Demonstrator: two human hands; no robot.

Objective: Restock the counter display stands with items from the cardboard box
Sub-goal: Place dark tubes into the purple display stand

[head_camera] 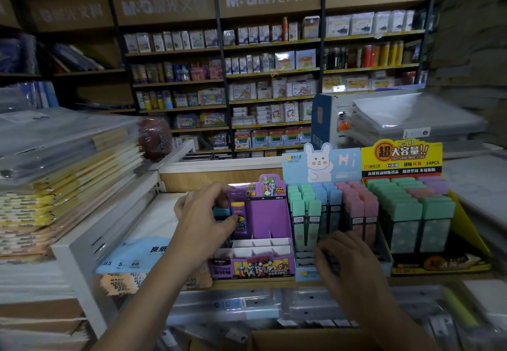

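Setting: stationery shop, stocked wall shelves [271, 76] behind a crowded counter [164, 221].
Purple lead case: a slim case [238, 213] stands upright at the back left of the purple stand, pinched in the left hand; a teal piece [221, 210] shows just beside it under the fingers.
Left hand: closed [204, 217] on the case, probably steering it down into a slot.
Purple stand: nearly bare [267, 221]; its white dividers [260, 246] stand open, so it likely needs the most stock.
Right hand: rests [345, 254] curled at the front of the blue stand, seemingly steadying it; whether it holds anything I cannot tell.
Blue stand: rabbit-card display [321, 164] with green, blue and pink cases, front slots partly hidden.
Yellow stand: well filled [402, 156].
Cardboard box: only a rim [310, 335] shows at the bottom; contents hidden.
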